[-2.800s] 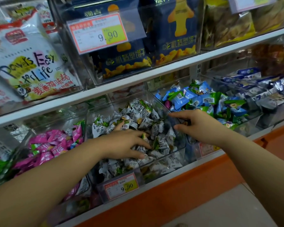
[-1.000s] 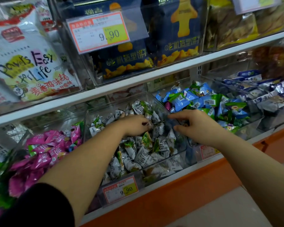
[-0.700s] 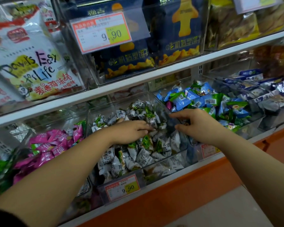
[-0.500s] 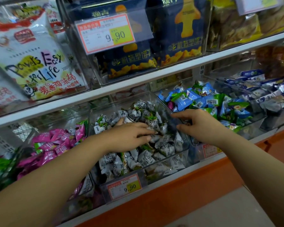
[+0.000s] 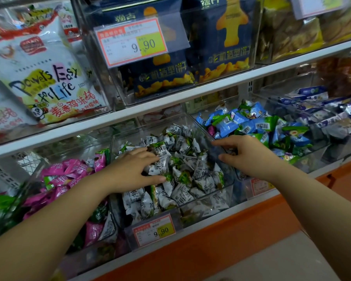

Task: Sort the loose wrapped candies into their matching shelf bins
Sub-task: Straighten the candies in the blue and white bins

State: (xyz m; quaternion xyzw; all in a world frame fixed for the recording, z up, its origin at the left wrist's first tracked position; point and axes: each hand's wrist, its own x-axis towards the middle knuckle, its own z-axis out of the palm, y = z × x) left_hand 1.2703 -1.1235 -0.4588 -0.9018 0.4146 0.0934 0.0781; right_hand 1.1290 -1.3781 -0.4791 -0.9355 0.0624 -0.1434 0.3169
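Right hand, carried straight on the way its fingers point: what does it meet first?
Probably the white-and-green candies heaped in the middle bin, just left of the right hand; depth is unclear.

Both forearms are showing bare along their visible length, narrowing at the wrists into the bare left hand (image 5: 133, 172) and bare right hand (image 5: 250, 156).

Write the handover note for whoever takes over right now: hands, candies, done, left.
Left hand: spread on the white-green candies in the middle bin; pinching one or not, cannot tell.
Right hand: at that bin's right wall; grip unclear.
Done: bins mostly sorted by colour.
Left: a white-green piece seems to sit among the pink candies; a pink piece among the blue-green candies.
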